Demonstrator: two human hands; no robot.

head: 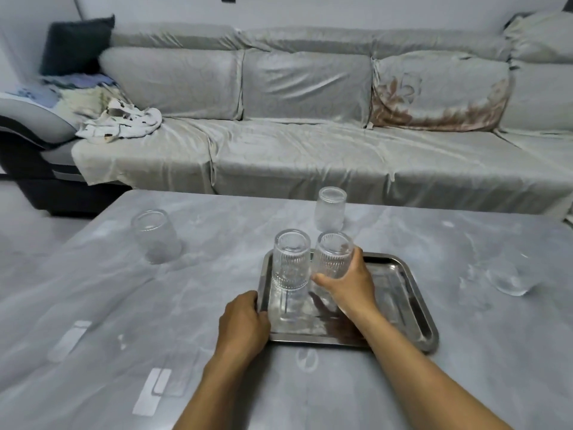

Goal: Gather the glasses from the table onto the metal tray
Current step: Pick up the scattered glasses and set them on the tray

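A rectangular metal tray lies on the grey marble table. My left hand grips the tray's near left edge. A ribbed clear glass stands upright on the tray's left part. My right hand holds a second ribbed glass, tilted, over the tray beside the first. Off the tray, one glass stands at the left, another glass behind the tray, and a third glass at the right edge of the table, partly blurred.
A long sofa with a pale cover runs behind the table. Crumpled cloths and a dark cushion sit at its left end. Bright light reflections show on the table's near left.
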